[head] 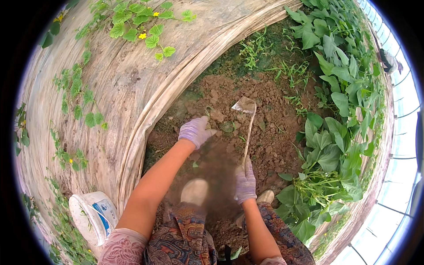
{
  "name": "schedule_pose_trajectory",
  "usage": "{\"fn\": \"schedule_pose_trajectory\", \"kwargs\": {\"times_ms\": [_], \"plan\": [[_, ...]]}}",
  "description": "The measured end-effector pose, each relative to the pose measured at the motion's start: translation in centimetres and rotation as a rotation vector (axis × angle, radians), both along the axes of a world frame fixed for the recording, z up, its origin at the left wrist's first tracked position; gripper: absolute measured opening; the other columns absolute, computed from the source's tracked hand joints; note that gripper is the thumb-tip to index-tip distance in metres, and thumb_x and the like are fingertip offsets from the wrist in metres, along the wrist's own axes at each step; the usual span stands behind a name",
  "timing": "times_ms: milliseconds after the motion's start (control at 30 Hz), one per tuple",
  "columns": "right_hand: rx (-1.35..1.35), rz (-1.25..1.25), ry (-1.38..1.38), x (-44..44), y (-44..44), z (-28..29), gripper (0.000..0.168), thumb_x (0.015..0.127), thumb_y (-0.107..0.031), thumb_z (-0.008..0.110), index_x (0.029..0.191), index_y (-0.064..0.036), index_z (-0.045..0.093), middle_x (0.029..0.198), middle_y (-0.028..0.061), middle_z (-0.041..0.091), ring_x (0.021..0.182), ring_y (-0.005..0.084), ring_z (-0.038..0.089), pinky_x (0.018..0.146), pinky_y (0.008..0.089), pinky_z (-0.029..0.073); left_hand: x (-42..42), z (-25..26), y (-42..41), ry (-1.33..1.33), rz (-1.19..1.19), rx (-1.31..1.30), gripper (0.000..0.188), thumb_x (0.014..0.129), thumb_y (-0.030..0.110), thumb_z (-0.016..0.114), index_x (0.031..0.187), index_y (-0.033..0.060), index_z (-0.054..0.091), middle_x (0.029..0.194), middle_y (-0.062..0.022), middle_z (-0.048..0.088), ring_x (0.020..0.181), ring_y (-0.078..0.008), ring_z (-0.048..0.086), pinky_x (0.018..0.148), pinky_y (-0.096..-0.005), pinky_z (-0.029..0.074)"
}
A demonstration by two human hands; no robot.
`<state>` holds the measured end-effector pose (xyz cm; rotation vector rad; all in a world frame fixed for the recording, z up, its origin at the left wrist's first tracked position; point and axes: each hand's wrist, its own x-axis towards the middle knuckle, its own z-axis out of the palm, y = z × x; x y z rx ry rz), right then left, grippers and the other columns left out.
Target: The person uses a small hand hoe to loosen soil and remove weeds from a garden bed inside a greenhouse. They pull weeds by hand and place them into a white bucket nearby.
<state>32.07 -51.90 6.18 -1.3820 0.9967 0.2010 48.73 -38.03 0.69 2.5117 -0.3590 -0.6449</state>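
My right hand (245, 180), in a purple-and-white knit glove, grips the lower end of a short hand hoe (250, 126). The hoe's metal blade (245, 105) rests on loose brown soil (275, 132), pointing left. My left hand (196, 132), gloved the same way, reaches down at the edge of the dug soil. Thin green strands (208, 114) show at its fingertips, seemingly pinched between thumb and fingers. Small weed bits lie among the clods near both hands.
Plastic film (132, 82) with flowering vines (124, 25) covers the ground at left. A white bucket (81, 218) leans there. Leafy bean-like plants (331, 99) line the right side. Taller weeds (253, 53) grow ahead. My shoes (194, 191) stand on the soil.
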Motion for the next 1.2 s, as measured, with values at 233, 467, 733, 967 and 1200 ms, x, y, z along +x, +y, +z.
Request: {"fn": "schedule_pose_trajectory", "kwargs": {"times_ms": [233, 467, 733, 967, 1200], "plan": [[-0.009, 0.015, -0.039, -1.6, -1.4, -1.9, 0.051, 0.085, -0.014, 0.047, 0.132, -0.013, 0.027, 0.082, -0.0028, 0.046, 0.058, 0.0055, 0.036, 0.049, 0.0187, 0.035, 3.7, 1.4, 2.7, 0.65, 0.321, -0.461, 0.032, 0.067, 0.025, 0.063, 0.086, -0.0017, 0.06, 0.077, -0.0128, 0.061, 0.072, -0.0189, 0.056, 0.067, -0.0305, 0.044], [0.113, -0.024, -0.095, 0.1, -1.7, 0.6, 0.051, 0.085, -0.014, 0.048, 0.132, -0.015, 0.027, 0.07, -0.0039, 0.044, 0.05, 0.0055, 0.037, 0.042, 0.0194, 0.036, 0.6, 0.5, 8.6, 0.097, 0.296, -0.085, 0.032, 0.071, 0.026, 0.059, 0.087, -0.0019, 0.059, 0.078, -0.0198, 0.059, 0.072, -0.0313, 0.056, 0.066, -0.0354, 0.043], [0.013, -0.094, -0.079, 15.7, -6.9, 2.9, 0.055, 0.085, -0.02, 0.047, 0.133, -0.021, 0.02, 0.06, 0.0002, 0.043, 0.039, 0.0087, 0.037, 0.031, 0.023, 0.033, -2.5, -3.9, 10.3, -0.272, 0.215, 0.081, 0.028, 0.075, 0.027, 0.056, 0.089, 0.003, 0.056, 0.081, -0.0195, 0.057, 0.076, -0.0347, 0.055, 0.066, -0.0412, 0.044], [0.016, 0.113, -0.24, 6.7, -0.6, -3.2, 0.053, 0.086, -0.016, 0.044, 0.134, -0.016, 0.021, 0.066, -0.0014, 0.041, 0.047, 0.0066, 0.036, 0.041, 0.0208, 0.035, -2.5, -4.4, 10.8, -0.286, 0.15, 0.081, 0.025, 0.074, 0.028, 0.054, 0.078, 0.0037, 0.05, 0.074, -0.0184, 0.055, 0.07, -0.035, 0.054, 0.061, -0.0438, 0.042], [0.096, 0.002, -0.194, 6.2, -2.1, -0.6, 0.053, 0.084, -0.016, 0.05, 0.131, -0.015, 0.027, 0.066, -0.0025, 0.043, 0.046, 0.0065, 0.039, 0.038, 0.0207, 0.036, -3.1, -4.1, 10.8, -0.297, 0.142, 0.082, 0.024, 0.075, 0.028, 0.053, 0.08, 0.0049, 0.052, 0.075, -0.0176, 0.055, 0.067, -0.0345, 0.055, 0.058, -0.0434, 0.043]]}}
